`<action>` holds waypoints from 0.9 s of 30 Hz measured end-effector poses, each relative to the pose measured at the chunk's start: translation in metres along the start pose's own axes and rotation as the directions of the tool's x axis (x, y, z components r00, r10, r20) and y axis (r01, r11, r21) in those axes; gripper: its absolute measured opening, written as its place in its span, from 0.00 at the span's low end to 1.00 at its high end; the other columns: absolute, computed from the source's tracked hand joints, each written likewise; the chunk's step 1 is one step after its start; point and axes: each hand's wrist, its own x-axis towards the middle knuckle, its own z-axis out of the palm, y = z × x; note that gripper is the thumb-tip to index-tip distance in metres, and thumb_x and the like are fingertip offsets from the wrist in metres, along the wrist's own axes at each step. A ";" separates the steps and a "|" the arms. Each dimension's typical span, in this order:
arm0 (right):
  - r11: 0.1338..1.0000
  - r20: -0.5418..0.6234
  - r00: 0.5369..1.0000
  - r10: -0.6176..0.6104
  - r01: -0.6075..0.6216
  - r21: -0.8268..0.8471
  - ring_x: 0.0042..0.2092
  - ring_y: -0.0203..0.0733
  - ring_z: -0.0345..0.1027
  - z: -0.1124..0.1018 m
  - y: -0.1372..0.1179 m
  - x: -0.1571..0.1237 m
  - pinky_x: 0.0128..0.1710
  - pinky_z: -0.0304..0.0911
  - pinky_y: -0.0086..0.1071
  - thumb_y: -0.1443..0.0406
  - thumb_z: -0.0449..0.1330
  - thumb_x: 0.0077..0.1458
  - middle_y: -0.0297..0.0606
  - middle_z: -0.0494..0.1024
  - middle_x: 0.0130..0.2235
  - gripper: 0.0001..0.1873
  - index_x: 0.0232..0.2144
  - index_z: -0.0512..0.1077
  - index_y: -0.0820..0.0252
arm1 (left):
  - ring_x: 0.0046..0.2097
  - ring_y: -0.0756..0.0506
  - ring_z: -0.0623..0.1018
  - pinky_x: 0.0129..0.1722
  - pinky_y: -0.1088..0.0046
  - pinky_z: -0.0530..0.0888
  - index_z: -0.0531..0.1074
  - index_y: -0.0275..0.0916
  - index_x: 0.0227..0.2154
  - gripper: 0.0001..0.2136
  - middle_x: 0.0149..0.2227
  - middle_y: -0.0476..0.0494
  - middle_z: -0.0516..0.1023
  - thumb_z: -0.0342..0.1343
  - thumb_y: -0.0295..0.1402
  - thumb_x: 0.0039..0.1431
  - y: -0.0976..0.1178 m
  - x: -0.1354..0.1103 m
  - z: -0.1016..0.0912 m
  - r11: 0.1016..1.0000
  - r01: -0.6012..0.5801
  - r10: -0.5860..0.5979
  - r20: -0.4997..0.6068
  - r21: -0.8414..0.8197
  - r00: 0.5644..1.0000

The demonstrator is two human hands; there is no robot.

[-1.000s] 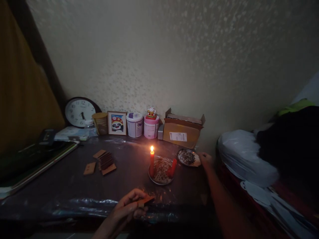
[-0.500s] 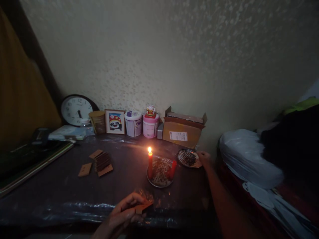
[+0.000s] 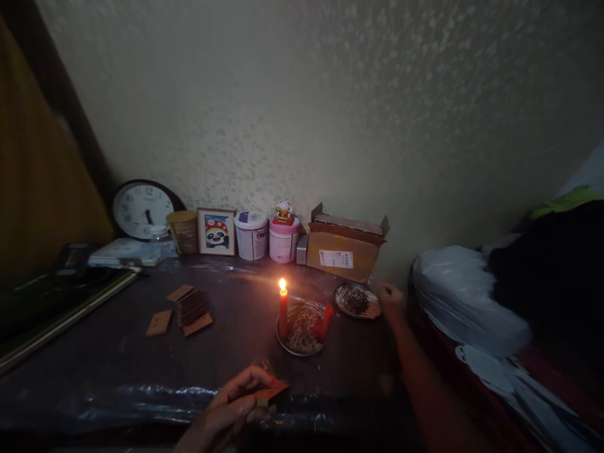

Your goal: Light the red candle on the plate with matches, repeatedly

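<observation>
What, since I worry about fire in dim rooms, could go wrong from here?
The lit candle could tip and scorch the shiny table cover. Sparks might catch the apparent matches bunched beside the right hand. The small box in the left hand could perhaps singe if moved nearer the flame.

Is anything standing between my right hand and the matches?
Nothing visible: the right hand is just beside the right edge of the plate, where the pale ends of the matches lie. The lit candle and red stub are left of the plate, outside that gap.
</observation>
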 end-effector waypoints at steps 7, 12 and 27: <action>0.958 0.053 0.971 -0.235 0.222 0.184 0.32 0.42 0.70 -0.030 -0.049 -0.108 0.34 0.63 0.30 0.54 0.52 0.51 0.37 0.77 0.27 0.16 0.26 0.72 0.59 | 0.34 0.46 0.74 0.32 0.73 0.67 0.72 0.39 0.35 0.15 0.36 0.42 0.76 0.62 0.39 0.44 -0.004 -0.002 -0.008 1.000 -0.012 0.012 -0.008 -0.024 1.000; 0.898 0.348 0.839 -0.418 0.325 0.295 0.27 0.36 0.68 -0.005 -0.084 -0.219 0.27 0.62 0.25 0.63 0.54 0.53 0.32 0.73 0.24 0.10 0.23 0.71 0.58 | 0.38 0.43 0.75 0.37 0.68 0.69 0.71 0.40 0.39 0.15 0.41 0.41 0.75 0.61 0.36 0.46 0.000 -0.009 -0.008 0.999 -0.037 0.037 -0.033 0.000 0.999; 0.778 0.368 0.735 -0.570 0.337 0.531 0.44 0.36 0.67 0.044 -0.090 -0.298 0.46 0.62 0.29 0.69 0.58 0.53 0.35 0.72 0.40 0.05 0.34 0.72 0.56 | 0.41 0.43 0.73 0.43 0.69 0.68 0.70 0.41 0.43 0.17 0.39 0.46 0.76 0.60 0.37 0.48 0.019 -0.032 -0.006 0.905 -0.077 0.122 -0.084 0.418 0.989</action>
